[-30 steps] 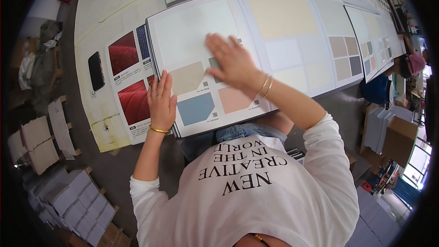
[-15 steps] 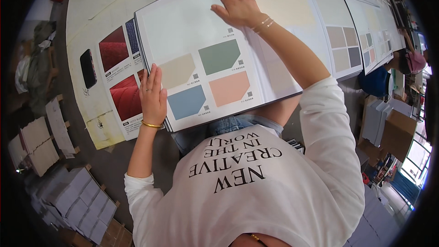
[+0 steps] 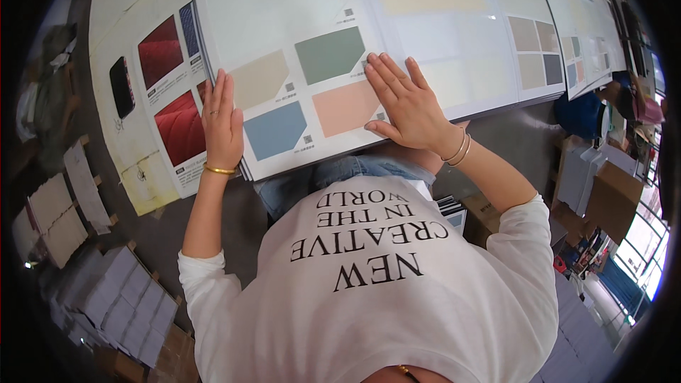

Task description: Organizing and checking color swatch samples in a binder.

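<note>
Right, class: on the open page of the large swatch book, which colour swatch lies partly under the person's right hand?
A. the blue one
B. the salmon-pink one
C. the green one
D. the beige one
B: the right hand lies flat on the large open swatch book, its thumb and palm edge overlapping the salmon-pink paper swatch.

A single head-worn fisheye view looks steeply down from above the person's chest, close over the open sample book (image 3: 340, 64) on the table (image 3: 135, 0). Straight edges bow near the rim, where details probably blur.
</note>
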Tool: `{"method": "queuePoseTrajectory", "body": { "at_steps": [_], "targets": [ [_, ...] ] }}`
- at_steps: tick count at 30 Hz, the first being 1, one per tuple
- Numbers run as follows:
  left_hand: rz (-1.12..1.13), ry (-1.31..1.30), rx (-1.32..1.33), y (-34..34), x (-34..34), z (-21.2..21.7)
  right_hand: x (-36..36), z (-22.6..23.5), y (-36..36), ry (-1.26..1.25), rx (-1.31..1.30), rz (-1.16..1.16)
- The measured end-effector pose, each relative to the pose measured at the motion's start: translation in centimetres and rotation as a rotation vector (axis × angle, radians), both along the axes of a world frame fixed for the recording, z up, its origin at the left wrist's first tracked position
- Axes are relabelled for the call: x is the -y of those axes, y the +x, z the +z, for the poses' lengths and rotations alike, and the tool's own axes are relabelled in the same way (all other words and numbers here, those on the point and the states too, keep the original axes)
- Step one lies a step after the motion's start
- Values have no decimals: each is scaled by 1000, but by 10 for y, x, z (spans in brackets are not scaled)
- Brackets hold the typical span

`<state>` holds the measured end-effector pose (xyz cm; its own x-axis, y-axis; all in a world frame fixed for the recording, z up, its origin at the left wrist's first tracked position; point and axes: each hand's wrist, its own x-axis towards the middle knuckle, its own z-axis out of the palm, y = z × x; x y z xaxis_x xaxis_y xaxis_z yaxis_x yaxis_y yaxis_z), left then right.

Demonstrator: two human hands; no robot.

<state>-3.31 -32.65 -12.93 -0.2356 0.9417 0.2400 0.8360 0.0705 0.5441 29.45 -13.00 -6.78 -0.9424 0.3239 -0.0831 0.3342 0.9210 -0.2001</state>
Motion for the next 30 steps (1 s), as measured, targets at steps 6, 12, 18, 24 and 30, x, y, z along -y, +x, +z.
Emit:
{"method": "queuePoseTrajectory", "body": {
  "at_steps": [6,12,18,24,30],
  "targets": [
    [1,-7,-11,1,-2,-3,46,-2,-52,-117,-146,29],
    [14,-4,37,4,-3,-9,94,-23,-114,-241,-290,208],
    [10,-8,54,1,-2,-11,112,-29,-104,-197,-213,401],
    [20,-47,-89,2,-1,-4,115,-32,-100,-284,-313,414],
    [22,-95,-96,-2,4,-4,103,-23,-52,-303,-250,164]
  ]
}}
